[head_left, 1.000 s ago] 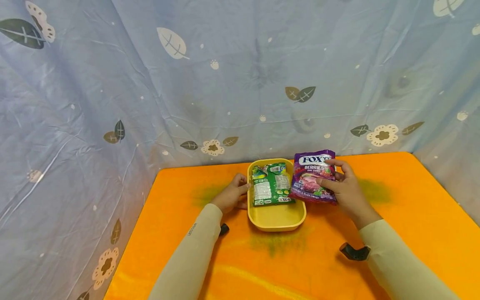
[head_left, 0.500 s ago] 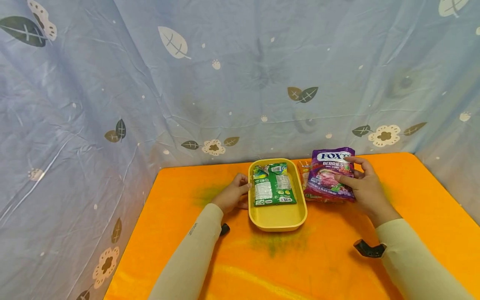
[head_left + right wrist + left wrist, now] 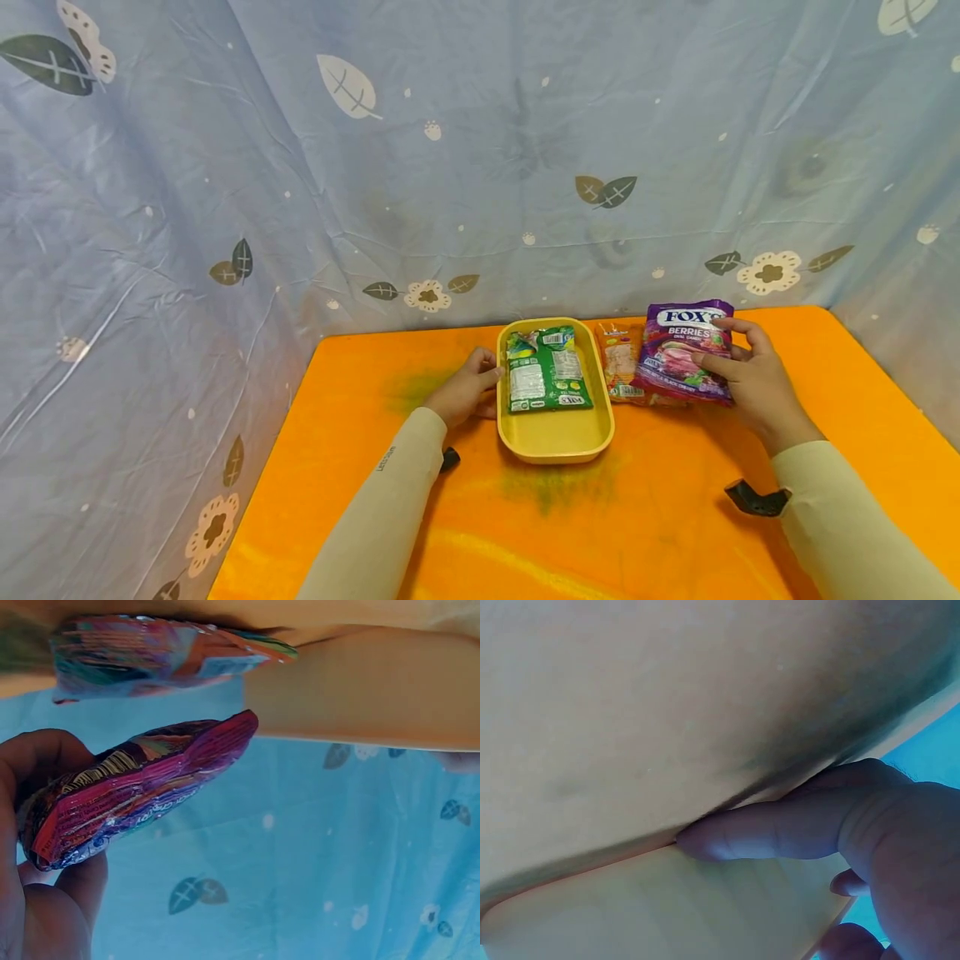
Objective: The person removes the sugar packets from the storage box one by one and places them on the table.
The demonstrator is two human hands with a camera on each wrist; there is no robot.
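My right hand point(image 3: 761, 387) pinches a purple bag of Fox's Berries oval candy point(image 3: 684, 354) by its right side, thumb across its front. In the right wrist view the candy bag point(image 3: 142, 787) is seen edge-on, apart from an orange packet point(image 3: 165, 656). That orange packet point(image 3: 621, 367) lies right of the yellow tray point(image 3: 555, 458), partly behind the purple bag in the head view. My left hand point(image 3: 468, 390) holds the tray's left side, one fingertip at the rim. In the left wrist view a straight digit point(image 3: 765, 831) lies along the tray's outer wall point(image 3: 652, 907).
A green Fox's packet point(image 3: 547, 371) lies back side up in the tray's far part. The orange table point(image 3: 480, 533) ends at a patterned blue curtain point(image 3: 480, 167) behind and at both sides. Dark pieces stick out by both wrists.
My right hand has carried the purple candy bag rightward from over the tray's right edge, uncovering part of the orange packet. My left hand and the tray have stayed in place.
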